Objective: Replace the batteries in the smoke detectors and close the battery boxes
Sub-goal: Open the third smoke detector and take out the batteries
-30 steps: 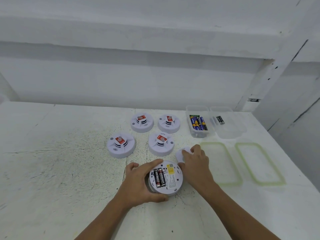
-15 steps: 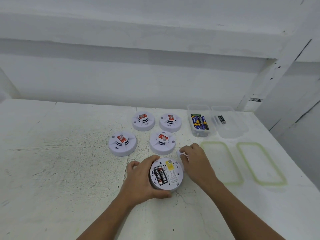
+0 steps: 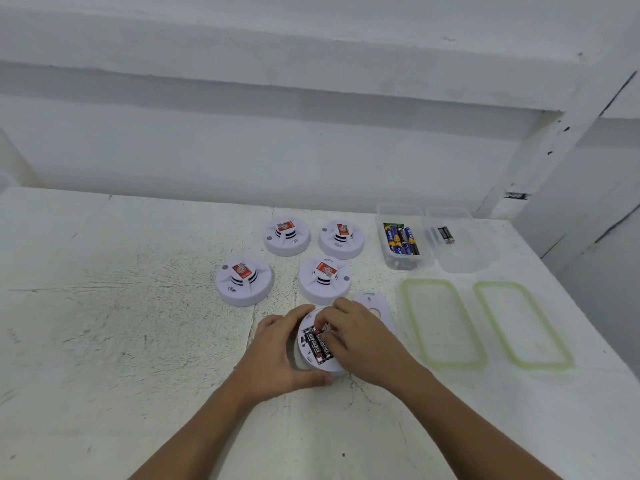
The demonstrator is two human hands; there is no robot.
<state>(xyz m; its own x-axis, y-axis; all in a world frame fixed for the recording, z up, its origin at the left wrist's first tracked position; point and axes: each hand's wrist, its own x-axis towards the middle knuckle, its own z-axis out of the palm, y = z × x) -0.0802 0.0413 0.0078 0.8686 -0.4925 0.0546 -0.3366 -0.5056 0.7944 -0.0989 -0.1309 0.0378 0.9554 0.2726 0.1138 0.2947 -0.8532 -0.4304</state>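
Above frame centre, four detectors (image 3: 244, 280) sit; left hand (image 3: 277, 355) grips the upturned smoke detector (image 3: 303, 356), right hand (image 3: 363, 341) pinches its black batteries (image 3: 320, 344), half-hiding them.

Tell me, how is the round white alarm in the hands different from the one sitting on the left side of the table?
The held smoke detector is upside down, with its black batteries showing; the left smoke detector sits right way up, with a red sticker on top. The left hand grips the held one and the right hand pinches at the batteries; nobody touches the left one. Both are round and white.
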